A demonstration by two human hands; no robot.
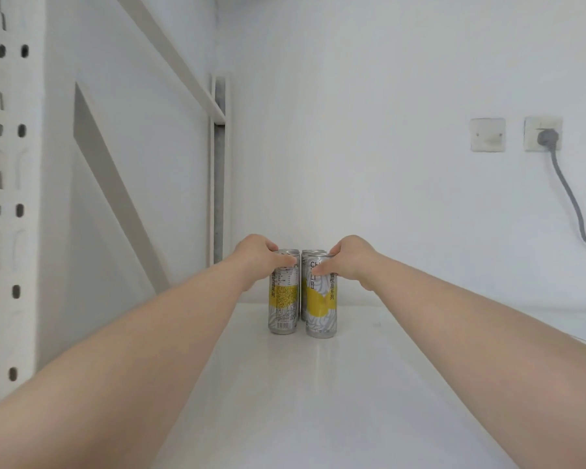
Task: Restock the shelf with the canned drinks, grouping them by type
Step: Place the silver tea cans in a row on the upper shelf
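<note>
Plainly, both cans stand upright on the shelf (318,401), long axes vertical, side by side and almost touching, directly beneath the fingers that hold them. The left hand (256,253) grips the left can (284,306) at its top, fingers curled over the rim and thumb on the near side. The right hand (349,257) holds the right can (320,309) the same way, thumb pressed on the label. Each hand is nearest its own can, with both arms stretched forward, level and nearly parallel. Just behind stand the rear cans (310,253) (only their tops show), close to the wall (386,164). Both front cans are yellow and silver, so the pair looks like one type. My guess is that letting go comes next, since the bases seem to sit on the shelf.
</note>
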